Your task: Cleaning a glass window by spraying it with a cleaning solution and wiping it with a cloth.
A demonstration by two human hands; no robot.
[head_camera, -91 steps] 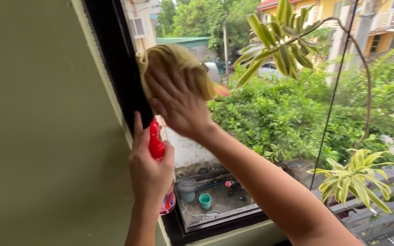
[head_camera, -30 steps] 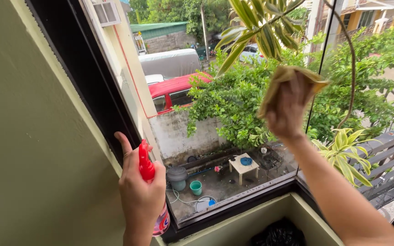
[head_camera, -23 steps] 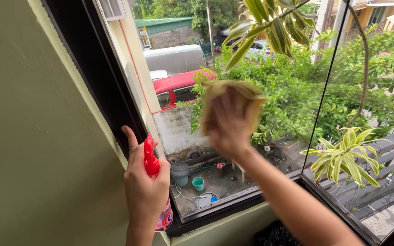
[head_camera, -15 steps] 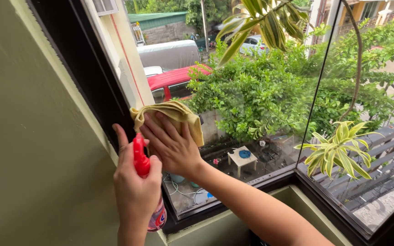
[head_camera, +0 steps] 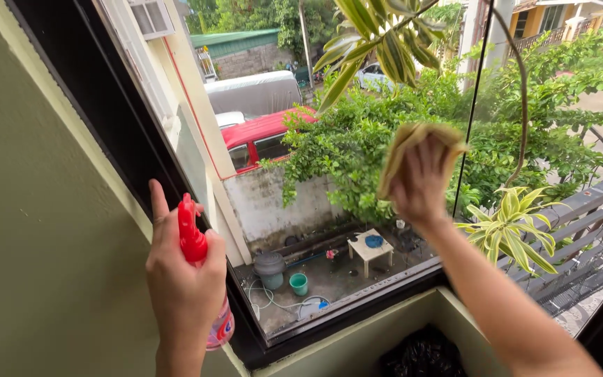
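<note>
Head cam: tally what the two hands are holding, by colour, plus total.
Red: 1, the spray bottle with its red trigger head, in the left hand
Yellow: 1, the cloth pressed on the window glass by the right hand
Total: 2

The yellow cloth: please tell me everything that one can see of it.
The yellow cloth looks soft, like a pale mustard-yellow towel fabric. It is bunched and folded, not spread flat. The right hand presses it flat-palmed against the window glass, near the pane's right edge. The fingers cover its lower part, while its upper folds stick out above and to the left of them. Its full size and shape are hidden.
</note>
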